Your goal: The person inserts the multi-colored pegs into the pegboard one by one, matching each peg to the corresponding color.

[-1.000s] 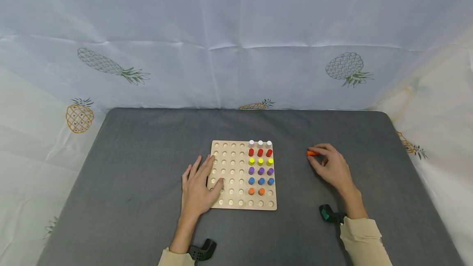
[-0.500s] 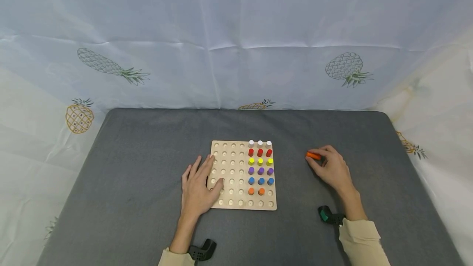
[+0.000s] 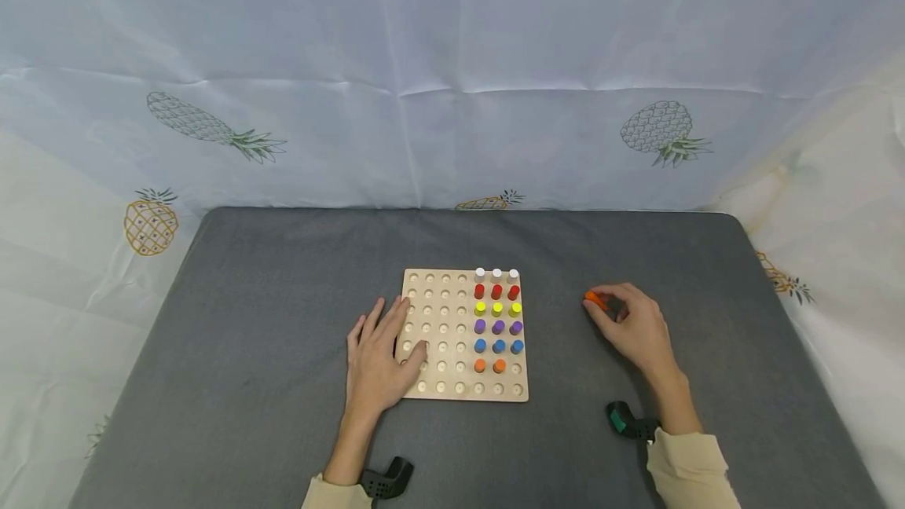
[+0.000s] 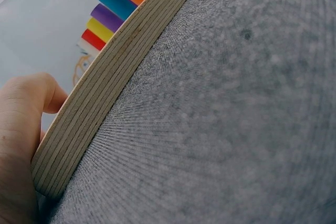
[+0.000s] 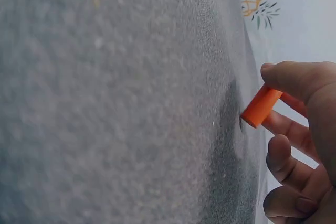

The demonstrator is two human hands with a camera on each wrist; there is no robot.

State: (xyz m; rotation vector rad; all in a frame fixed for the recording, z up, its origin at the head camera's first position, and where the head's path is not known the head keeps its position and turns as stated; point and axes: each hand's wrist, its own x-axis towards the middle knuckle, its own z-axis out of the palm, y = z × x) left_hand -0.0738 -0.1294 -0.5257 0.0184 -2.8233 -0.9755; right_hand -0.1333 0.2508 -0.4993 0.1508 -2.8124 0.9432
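Observation:
A pale wooden pegboard (image 3: 461, 397) lies in the middle of the table in the head view, with rows of round holes. White, red, yellow, purple, blue and orange pegs stand upright in its right-hand columns; the orange row has two pegs (image 3: 500, 366). At the board's left edge rests my left hand (image 3: 382, 364), fingers extended and spread, the thumb lying over the top face. Right of the board, my right hand (image 3: 636, 326) pinches a loose orange peg (image 5: 261, 106) between thumb and fingertips, tilted, close over the cloth. The other fingers curl loosely in the right wrist view.
Grey cloth (image 3: 247, 336) covers the table. A pale curtain (image 3: 424, 148) with pineapple prints hangs behind it and at both sides. Black devices are strapped at the left wrist (image 3: 387, 477) and the right wrist (image 3: 629, 421).
My right hand has shifted slightly toward me, and the orange peg has turned between its fingertips. The left hand and the seated pegs stay as they were.

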